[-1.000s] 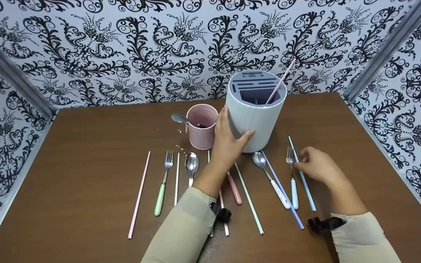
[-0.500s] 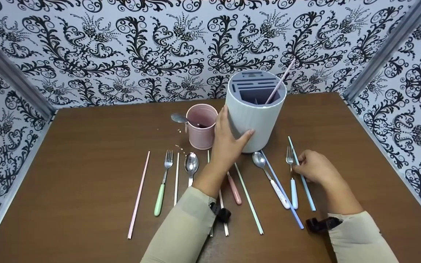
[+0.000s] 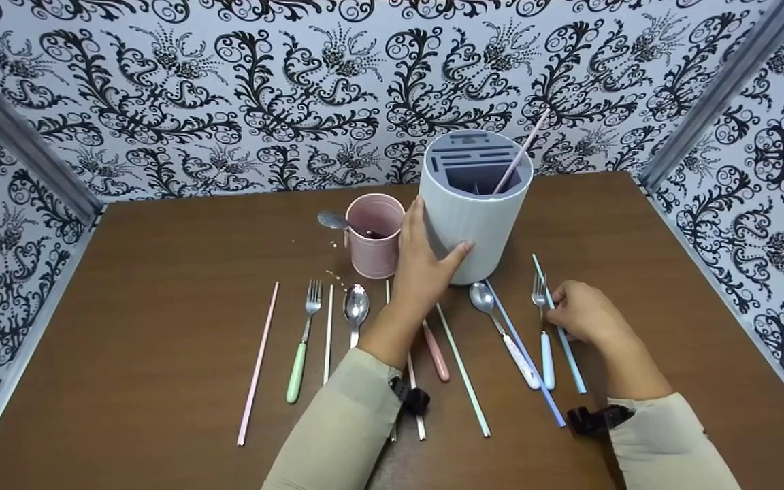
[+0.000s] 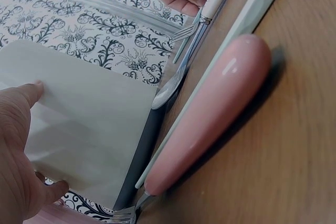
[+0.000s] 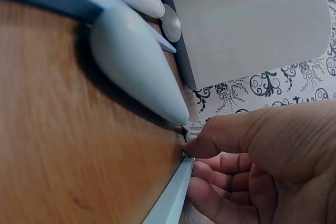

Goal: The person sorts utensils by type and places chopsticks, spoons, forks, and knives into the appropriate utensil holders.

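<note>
The left hand (image 3: 426,262) grips the lower left side of a white utensil holder (image 3: 484,231), thumb across its front. A pink chopstick (image 3: 521,153) leans in the holder's front compartment. At the right, the right hand (image 3: 589,313) pinches a light blue chopstick (image 3: 572,361) between thumb and fingers. That chopstick lies along the table, its far end over the tines of a blue-handled fork (image 3: 547,361). In the right wrist view the thumb and fingertips meet at the light blue chopstick (image 5: 173,192). A spoon (image 3: 484,298) with a patterned handle and a darker blue chopstick (image 3: 535,374) lie left of the fork.
A pink cup (image 3: 375,255) with a spoon (image 3: 333,220) over its rim stands left of the holder. Across the brown table (image 3: 160,327) lie a green-handled fork (image 3: 299,361), a large spoon (image 3: 356,306), a pink handle (image 3: 437,354) and several chopsticks. Patterned panels surround the table.
The right hand has come slightly left and closed on the light blue chopstick, whose far end has shifted a little left over the fork. The left hand and holder stay put.
</note>
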Demonstrator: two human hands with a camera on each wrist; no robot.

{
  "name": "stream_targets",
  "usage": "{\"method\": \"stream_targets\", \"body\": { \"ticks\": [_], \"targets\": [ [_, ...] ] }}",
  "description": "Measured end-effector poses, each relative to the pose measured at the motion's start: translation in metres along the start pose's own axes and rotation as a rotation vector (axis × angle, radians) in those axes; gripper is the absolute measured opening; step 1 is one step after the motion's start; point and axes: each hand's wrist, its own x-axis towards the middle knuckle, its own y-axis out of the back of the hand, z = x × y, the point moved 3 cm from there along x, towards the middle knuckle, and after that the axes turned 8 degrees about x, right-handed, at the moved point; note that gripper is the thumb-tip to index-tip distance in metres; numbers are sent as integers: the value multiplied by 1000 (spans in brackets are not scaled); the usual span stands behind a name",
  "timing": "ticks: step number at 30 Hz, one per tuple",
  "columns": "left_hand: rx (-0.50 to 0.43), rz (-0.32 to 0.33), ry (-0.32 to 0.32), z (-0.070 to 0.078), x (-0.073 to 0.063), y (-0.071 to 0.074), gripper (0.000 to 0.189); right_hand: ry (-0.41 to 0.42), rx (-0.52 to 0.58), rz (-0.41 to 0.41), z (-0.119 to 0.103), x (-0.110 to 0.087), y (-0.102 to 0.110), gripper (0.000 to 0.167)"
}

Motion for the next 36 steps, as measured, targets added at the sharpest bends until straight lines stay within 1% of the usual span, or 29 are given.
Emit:
{"method": "stream_targets", "body": {
  "ticks": [16, 27, 31, 36],
  "targets": [
    [-1, -8, 9, 0, 0, 0, 104, 21, -35, 27, 0, 1, -2, 17],
    [19, -1, -8, 0, -1, 0, 103, 35, -72, 23, -1, 2, -1, 11],
    [17, 2, -9, 0, 0, 0, 103, 43, -96, 57, -2, 1, 2, 13],
    [17, 1, -7, 0, 0, 0, 104, 32, -106, 74, -4, 0, 6, 22]
  ]
}}
